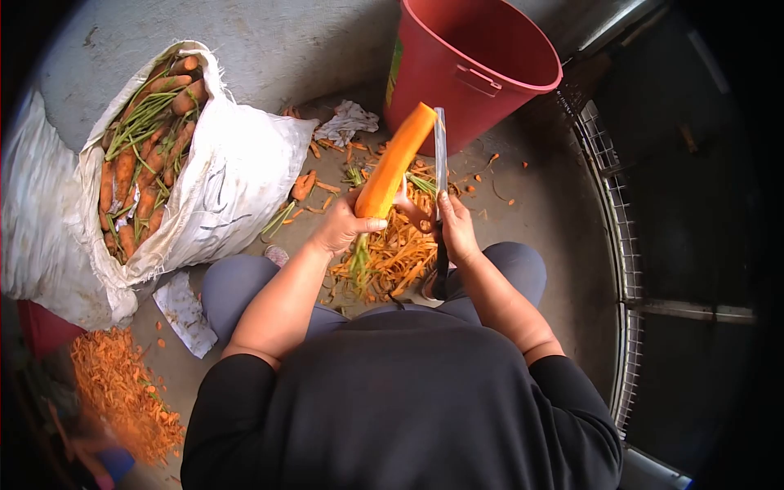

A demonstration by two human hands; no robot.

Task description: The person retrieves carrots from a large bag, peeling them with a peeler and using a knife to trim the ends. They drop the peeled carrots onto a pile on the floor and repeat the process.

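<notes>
My left hand is wrapped round the lower end of a large peeled carrot, which tilts up and to the right. In my right hand is a knife with a long narrow blade pointing away from me and a dark handle running down below the fist. The blade stands close beside the carrot's upper end. Beneath both hands, a heap of orange carrot peelings with some green stalks lies on the floor between my knees.
A red bucket stands ahead. At the left, an open white sack holds unpeeled carrots with green stems. Another peelings pile lies at lower left, near a blurred person's arm. A wire mesh runs along the right.
</notes>
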